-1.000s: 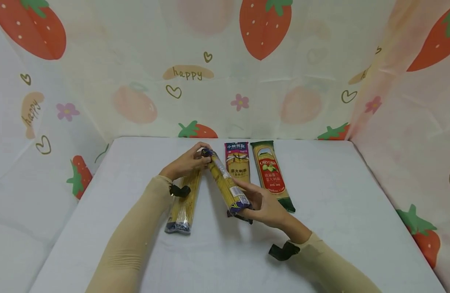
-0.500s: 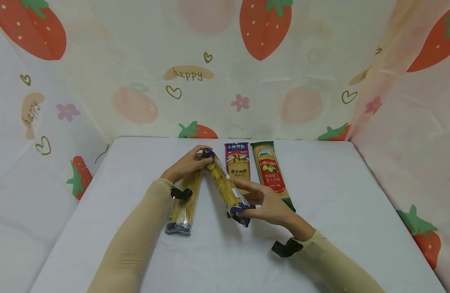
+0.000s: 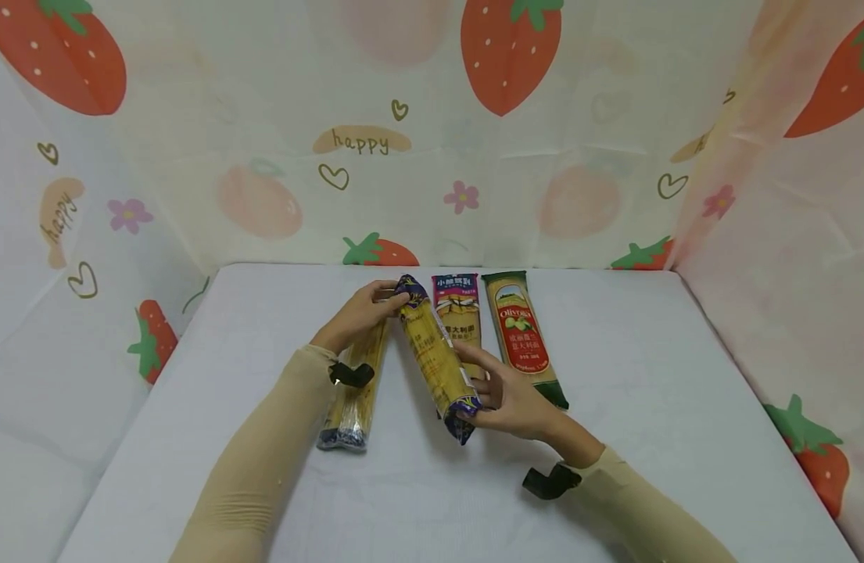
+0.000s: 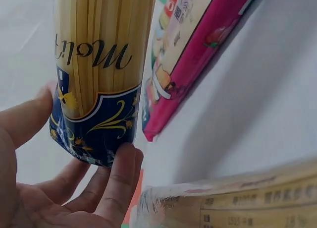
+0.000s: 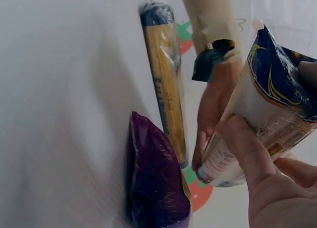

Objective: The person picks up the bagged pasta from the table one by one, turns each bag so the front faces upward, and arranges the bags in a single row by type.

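Both hands hold a spaghetti pack (image 3: 435,356) with clear film, yellow strands and dark blue ends, tilted above the table. My left hand (image 3: 361,314) grips its far blue end; in the left wrist view, the thumb (image 4: 29,114) lies on one side and fingers (image 4: 116,188) curl under the end. At the near end, my right hand (image 3: 509,399) grips the pack, its fingers (image 5: 247,148) along the underside in the right wrist view. A pink-topped pasta pack (image 3: 456,313) lies behind, partly hidden by the held pack and right hand.
Left of the held pack, under the left wrist, lies another blue-ended spaghetti pack (image 3: 354,403). A green pasta pack (image 3: 519,328) with a red label lies at the right. The white table (image 3: 650,407) is bounded by strawberry-print curtains (image 3: 417,188).
The held spaghetti pack has been rolled, so its printed front faces up and the barcode side has turned away to the right. Both hands stay on its ends.
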A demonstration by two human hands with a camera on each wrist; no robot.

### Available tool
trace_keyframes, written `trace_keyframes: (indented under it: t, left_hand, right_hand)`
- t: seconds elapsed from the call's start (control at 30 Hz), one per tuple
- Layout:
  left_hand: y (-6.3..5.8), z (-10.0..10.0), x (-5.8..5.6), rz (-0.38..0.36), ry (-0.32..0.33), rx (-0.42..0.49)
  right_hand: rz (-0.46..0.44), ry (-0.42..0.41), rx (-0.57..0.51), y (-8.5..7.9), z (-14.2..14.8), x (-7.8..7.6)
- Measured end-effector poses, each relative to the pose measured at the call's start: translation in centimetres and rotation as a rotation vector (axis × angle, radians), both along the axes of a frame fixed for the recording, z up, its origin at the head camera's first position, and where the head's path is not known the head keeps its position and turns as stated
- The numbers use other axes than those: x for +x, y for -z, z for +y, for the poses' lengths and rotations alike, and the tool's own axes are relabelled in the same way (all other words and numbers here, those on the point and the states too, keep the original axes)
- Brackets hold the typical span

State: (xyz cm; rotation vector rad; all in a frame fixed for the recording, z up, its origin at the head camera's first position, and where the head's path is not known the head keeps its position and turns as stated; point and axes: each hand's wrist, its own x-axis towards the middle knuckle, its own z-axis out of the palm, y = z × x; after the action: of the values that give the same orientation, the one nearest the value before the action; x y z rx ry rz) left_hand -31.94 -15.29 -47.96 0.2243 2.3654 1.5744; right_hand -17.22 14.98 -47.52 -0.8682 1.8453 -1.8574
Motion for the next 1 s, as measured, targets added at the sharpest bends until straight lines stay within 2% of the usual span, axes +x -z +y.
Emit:
trace_keyframes:
  t: [0.17,0.33,0.43,0.63,0.8,1.0]
  left_hand:
    - [0.0,0.1,0.0,0.005,0.014,0.090]
    - [-0.2,-0.2,0.1,0.011,0.042,0.081]
    - [-0.3,-0.4,0.3,0.016,0.054,0.062]
    - [-0.4,-0.6,0.4,0.002,0.082,0.091]
    - [-0.2,-0.7,0.4,-0.079,0.069,0.130]
    - [0.2,-0.6,0.4,-0.207,0.094,0.278]
  right_hand:
    - [0.007,0.005,-0.046,0.4,-0.4,0.1]
    - [-0.030,0.032,-0.122,0.8,-0.6,0.2]
    - [-0.073,0.061,-0.156,0.8,-0.8,0.4]
    - [-0.204,0.142,-0.210,0.3,-1.3,0.9]
    - [-0.327,0.137,-0.303,0.3,-1.5,1.2]
    - [-0.465,0.152,-0.397,-0.1,-1.8,1.5]
